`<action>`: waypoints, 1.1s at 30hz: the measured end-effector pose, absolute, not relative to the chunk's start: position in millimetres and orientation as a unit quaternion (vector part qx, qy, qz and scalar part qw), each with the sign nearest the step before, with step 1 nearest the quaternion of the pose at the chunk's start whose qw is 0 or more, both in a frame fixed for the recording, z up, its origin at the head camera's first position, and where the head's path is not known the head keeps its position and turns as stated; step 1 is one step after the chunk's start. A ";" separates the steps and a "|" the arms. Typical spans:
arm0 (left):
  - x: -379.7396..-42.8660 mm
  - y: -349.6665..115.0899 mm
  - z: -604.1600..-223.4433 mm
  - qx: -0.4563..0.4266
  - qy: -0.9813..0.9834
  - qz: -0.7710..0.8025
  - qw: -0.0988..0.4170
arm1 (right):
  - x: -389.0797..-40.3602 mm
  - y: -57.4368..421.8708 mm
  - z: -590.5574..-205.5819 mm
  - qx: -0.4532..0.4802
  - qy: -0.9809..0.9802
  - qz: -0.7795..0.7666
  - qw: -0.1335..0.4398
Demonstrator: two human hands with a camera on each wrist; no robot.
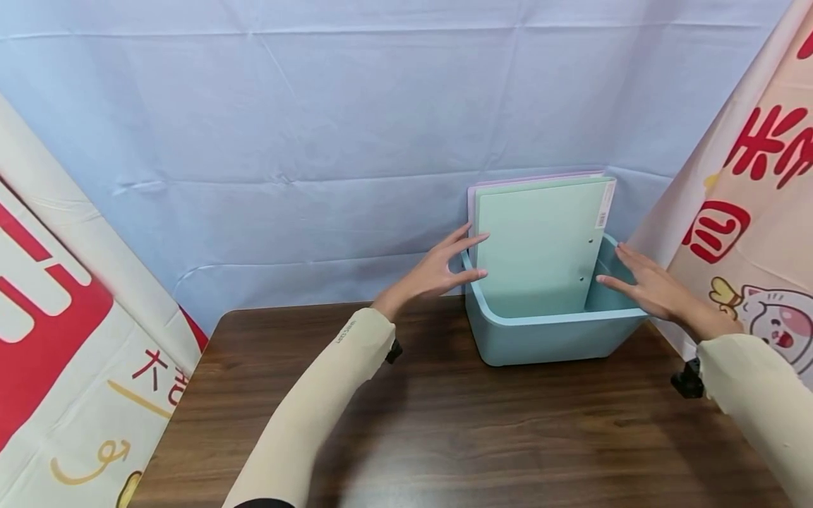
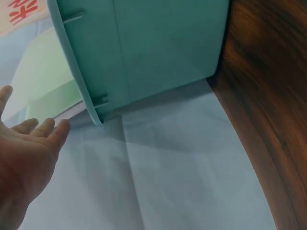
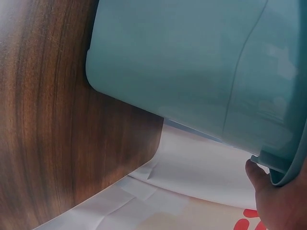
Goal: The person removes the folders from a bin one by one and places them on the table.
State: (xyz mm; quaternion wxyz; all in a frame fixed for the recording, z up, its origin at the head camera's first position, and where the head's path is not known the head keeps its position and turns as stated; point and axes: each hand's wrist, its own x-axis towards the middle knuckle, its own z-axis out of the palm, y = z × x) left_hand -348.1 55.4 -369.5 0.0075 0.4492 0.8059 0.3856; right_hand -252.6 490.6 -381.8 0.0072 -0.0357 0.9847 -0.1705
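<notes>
A light-blue plastic bin (image 1: pixel 552 342) stands on the table, with a pale green folder (image 1: pixel 536 247) upright in it and leaning back. Behind that folder, the edge of a lilac folder (image 1: pixel 471 204) shows. My left hand (image 1: pixel 438 269) is at the bin's left rim, fingers spread beside the folders' left edge; in the left wrist view this hand (image 2: pixel 29 158) holds nothing. At the right rim is my right hand (image 1: pixel 654 288), fingers extended and thumb apart. The right wrist view shows part of that hand (image 3: pixel 283 203) against the rim's end, most of its fingers out of sight.
The brown wooden table (image 1: pixel 356 423) extends left and in front of the bin. A pale blue cloth (image 1: pixel 330 155) hangs behind it. Printed cloths with red lettering hang at the right (image 1: pixel 749 233) and the left (image 1: pixel 76 339).
</notes>
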 end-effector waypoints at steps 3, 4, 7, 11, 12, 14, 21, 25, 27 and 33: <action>-349.8 60.3 -369.7 0.441 0.808 0.391 0.015 | -251.8 490.5 -381.7 -0.034 0.985 -0.171 0.007; -350.3 61.8 -370.0 0.437 0.808 0.395 0.019 | -251.5 490.4 -381.7 -0.032 0.985 -0.171 0.007; -351.7 66.0 -370.2 0.429 0.799 0.421 0.033 | -250.9 490.4 -381.6 -0.029 0.984 -0.174 0.007; -354.5 70.6 -371.0 0.418 0.776 0.469 0.060 | -250.9 490.4 -381.6 -0.025 0.984 -0.177 0.006; -355.3 71.5 -371.2 0.416 0.768 0.482 0.067 | -250.9 490.3 -381.5 -0.025 0.984 -0.178 0.005; -356.7 73.2 -371.9 0.414 0.754 0.503 0.078 | -251.2 490.5 -381.6 -0.024 0.984 -0.179 0.005; -360.0 76.5 -373.6 0.410 0.726 0.542 0.104 | -251.8 491.5 -382.5 -0.026 0.983 -0.180 0.001; -360.1 78.4 -373.4 0.400 0.728 0.544 0.116 | -251.0 491.2 -382.3 -0.025 0.983 -0.182 0.000; -360.6 79.9 -373.6 0.391 0.733 0.544 0.118 | -250.4 490.3 -381.4 -0.024 0.983 -0.181 0.002; -363.5 84.4 -374.9 0.375 0.739 0.546 0.121 | -250.3 489.4 -380.0 -0.020 0.984 -0.177 0.005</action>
